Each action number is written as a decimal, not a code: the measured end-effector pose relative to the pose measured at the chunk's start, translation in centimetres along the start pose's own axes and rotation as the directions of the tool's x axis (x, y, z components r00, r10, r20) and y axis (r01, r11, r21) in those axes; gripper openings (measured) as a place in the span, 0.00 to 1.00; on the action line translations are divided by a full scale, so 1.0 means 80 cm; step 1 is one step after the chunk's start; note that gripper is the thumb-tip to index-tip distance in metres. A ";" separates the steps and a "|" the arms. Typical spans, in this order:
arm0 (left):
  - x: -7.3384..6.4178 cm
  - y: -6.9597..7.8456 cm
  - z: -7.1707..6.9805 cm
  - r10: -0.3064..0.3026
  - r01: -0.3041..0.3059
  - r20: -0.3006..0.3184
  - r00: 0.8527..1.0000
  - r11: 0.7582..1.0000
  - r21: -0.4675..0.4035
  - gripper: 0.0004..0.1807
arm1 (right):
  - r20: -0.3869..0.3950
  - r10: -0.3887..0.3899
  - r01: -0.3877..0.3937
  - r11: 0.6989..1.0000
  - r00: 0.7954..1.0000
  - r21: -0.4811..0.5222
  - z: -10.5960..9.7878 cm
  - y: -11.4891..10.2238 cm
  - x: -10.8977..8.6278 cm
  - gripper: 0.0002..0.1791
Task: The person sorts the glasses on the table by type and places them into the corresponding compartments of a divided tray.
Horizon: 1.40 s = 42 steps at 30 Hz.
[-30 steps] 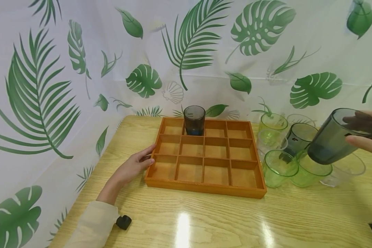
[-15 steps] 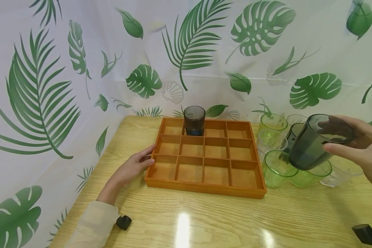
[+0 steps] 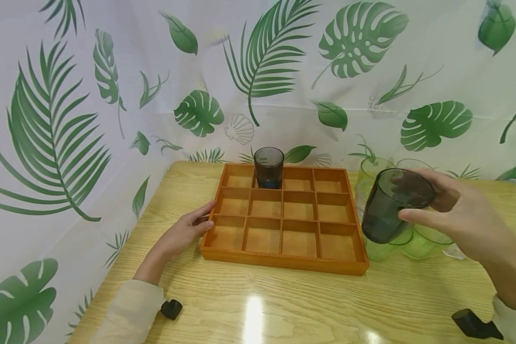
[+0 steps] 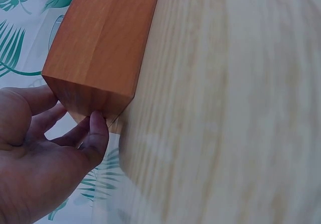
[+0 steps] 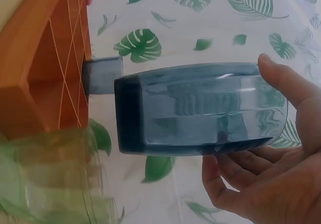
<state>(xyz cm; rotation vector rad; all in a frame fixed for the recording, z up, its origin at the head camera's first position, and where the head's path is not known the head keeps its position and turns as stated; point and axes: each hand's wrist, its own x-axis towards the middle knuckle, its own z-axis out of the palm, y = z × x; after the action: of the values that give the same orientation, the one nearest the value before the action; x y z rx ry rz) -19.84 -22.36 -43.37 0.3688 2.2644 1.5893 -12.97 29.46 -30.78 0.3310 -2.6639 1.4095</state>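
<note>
My right hand [image 3: 468, 220] grips a smoky grey drinking glass [image 3: 382, 215] near its rim, thumb on one side and fingers on the other. The glass leans, base toward the lower left, above the green glasses beside the tray. In the right wrist view the held glass [image 5: 200, 108] looks bluish, with nothing inside. A wooden compartment tray [image 3: 284, 264] lies on the table, and a second grey glass [image 3: 268, 168] stands upright in its back row, second compartment from the left. Against the tray's left wall rest the fingertips and thumb of my left hand [image 3: 178, 239].
Right of the tray stand several green and clear glasses [image 3: 425, 243], partly hidden behind the held glass and right hand. A leaf-printed sheet [image 3: 284, 114] hangs behind and left of the wood-grain table [image 3: 223, 301]. A black wrist mount [image 3: 171, 309] sits by the left sleeve.
My right hand has carried the grey glass leftward and a little lower, from the far right toward the tray's right edge. The left hand and tray have stayed put.
</note>
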 end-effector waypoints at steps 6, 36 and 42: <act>0.000 -0.001 0.000 0.000 0.000 -0.002 1.000 1.000 0.004 0.35 | 0.043 0.020 -0.018 0.998 0.999 -0.053 0.022 -0.012 0.002 0.42; -0.001 0.001 0.001 0.001 -0.001 -0.006 1.000 1.000 -0.004 0.35 | 0.273 -0.126 0.054 0.965 0.954 0.256 0.125 -0.051 0.001 0.42; -0.001 0.001 0.001 -0.005 0.005 -0.006 1.000 1.000 0.002 0.35 | 0.253 -0.061 0.025 0.990 0.966 0.141 0.132 -0.053 0.002 0.44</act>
<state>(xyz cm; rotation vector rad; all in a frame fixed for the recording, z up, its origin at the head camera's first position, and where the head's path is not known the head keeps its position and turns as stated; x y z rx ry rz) -19.74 -22.26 -43.28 0.3587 2.2696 1.5880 -12.08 18.37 -33.29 0.6215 -2.7406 1.6423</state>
